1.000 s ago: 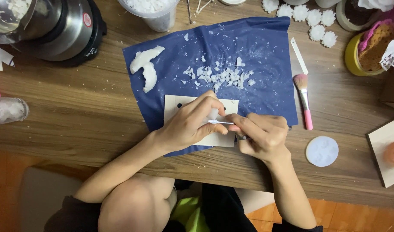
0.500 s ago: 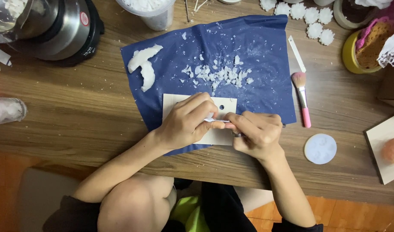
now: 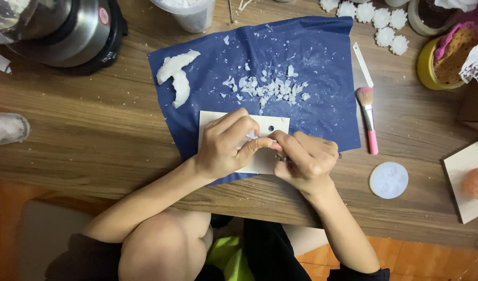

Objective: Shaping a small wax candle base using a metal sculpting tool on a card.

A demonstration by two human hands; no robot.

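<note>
The left hand (image 3: 226,145) is curled closed, its fingers pinching a small white piece (image 3: 252,136) that shows only as a sliver between thumb and forefinger; the right hand (image 3: 304,158) meets it fingertip to fingertip, also closed, though what it grips is hidden behind the fingers and cannot be told; both hands rest over a pale rectangular card with a punched hole (image 3: 277,125), which lies on the near edge of a dark blue plastic sheet (image 3: 312,57) spread on the brown wooden table (image 3: 93,135).

On the blue sheet, beyond the card, a loose heap of white flakes (image 3: 267,89) is scattered about the middle; towards the sheet's far-left corner lie two larger curved white chunks (image 3: 176,78), touching each other.

Just off the sheet's right edge lies a thin white strip (image 3: 363,64), and below it a small make-up brush with a pink handle (image 3: 368,118); nearer the table's front, right of the sheet, sits a pale blue round silicone mould (image 3: 389,180); past the sheet's far-right corner stand white flower-shaped pieces (image 3: 385,26) and a yellow cup (image 3: 431,65); left of the sheet, at the far corner, stands a steel pot with a black base (image 3: 72,36); just beyond the sheet's far edge is a clear tub of white bits (image 3: 189,13).
</note>
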